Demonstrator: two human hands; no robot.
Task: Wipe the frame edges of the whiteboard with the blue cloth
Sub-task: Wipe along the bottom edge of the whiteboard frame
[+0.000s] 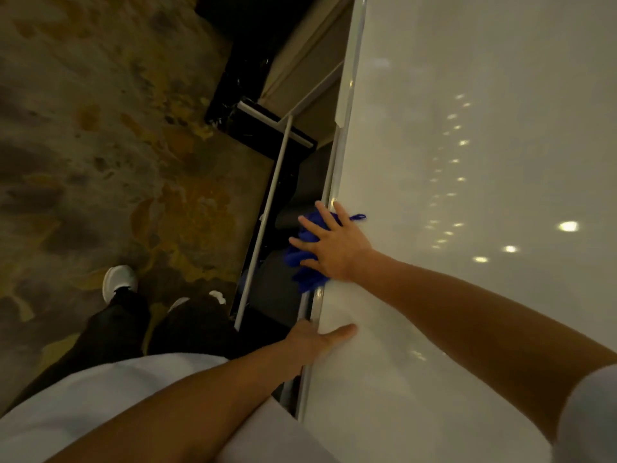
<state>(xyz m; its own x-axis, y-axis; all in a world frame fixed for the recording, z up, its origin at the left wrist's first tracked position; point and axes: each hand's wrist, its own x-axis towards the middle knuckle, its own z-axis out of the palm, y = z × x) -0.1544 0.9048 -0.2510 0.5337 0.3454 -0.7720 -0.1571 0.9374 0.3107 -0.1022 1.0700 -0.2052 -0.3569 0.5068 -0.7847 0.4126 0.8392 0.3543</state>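
The whiteboard [467, 195] fills the right half of the head view, glossy white with ceiling lights mirrored in it. Its silver frame edge [334, 175] runs from the top centre down to the lower middle. My right hand [330, 245] presses a bunched blue cloth [305, 259] against that edge, fingers spread over the cloth and wrapped toward the frame's outer side. Lower down, my left hand [317, 339] grips the same frame edge, thumb lying on the white surface and fingers hidden behind the frame.
A white stand tube [267, 212] of the board runs beside the frame, over a dark base. Patterned brown carpet [100, 128] covers the floor at left. My dark trousers and a white shoe [118, 282] stand close to the stand.
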